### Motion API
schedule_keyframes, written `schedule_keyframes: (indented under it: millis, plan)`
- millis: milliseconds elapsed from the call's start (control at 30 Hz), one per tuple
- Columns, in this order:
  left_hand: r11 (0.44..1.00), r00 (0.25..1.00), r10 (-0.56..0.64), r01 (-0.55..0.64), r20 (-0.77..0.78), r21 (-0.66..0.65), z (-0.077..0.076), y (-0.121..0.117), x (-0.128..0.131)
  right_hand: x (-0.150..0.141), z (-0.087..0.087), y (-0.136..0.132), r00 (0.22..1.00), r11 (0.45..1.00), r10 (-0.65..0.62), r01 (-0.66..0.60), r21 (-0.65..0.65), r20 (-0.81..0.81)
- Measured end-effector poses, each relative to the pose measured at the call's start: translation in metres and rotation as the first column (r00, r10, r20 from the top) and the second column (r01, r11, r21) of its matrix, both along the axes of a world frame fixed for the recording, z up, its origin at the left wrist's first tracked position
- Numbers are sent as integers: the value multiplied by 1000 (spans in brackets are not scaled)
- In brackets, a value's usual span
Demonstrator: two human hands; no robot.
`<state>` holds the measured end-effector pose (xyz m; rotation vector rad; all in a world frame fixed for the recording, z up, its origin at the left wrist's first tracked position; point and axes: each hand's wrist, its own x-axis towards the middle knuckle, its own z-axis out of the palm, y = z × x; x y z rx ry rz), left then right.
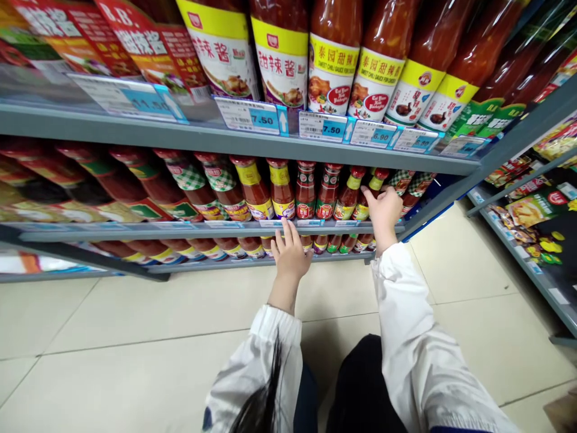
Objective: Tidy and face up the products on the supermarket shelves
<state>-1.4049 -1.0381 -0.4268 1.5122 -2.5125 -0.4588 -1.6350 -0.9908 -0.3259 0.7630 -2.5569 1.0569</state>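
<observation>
Curled at a sauce bottle (pixel 360 212), the right hand (pixel 386 209) has thumb and fingers about its upper part; whether they close on it, I cannot tell; the bottle stands near the right end of the second shelf (pixel 216 232) down, beside a matching bottle (pixel 347 197); it shows a red cap, yellow neck band, reddish sauce and yellowish label, partly covered; the left hand (pixel 291 257), open, has its fingertips at the shelf's front edge.
</observation>
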Motion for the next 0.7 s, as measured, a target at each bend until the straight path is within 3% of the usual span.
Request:
schedule_keyframes:
  millis: [100,267,500,600,700]
  plan:
    - [1000,1000,18,-18,-7,-7,3,3,-4,-10,12,-2,999,993,49,-47,108,-12]
    - [999,1000,-2,2,6,37,-1,-1,-2,-17,7,7,987,979,158,-156,133,-10]
    - [999,1000,-8,7,25,53,6,-1,2,31,0,8,986,972,76,-107,-210,-149]
    - [998,999,-10,7,37,60,11,0,2,53,0,-4,981,981,148,-161,-106,-121]
    - [998,1000,-9,7,27,64,13,2,4,58,2,-18,989,989,142,-140,44,-47]
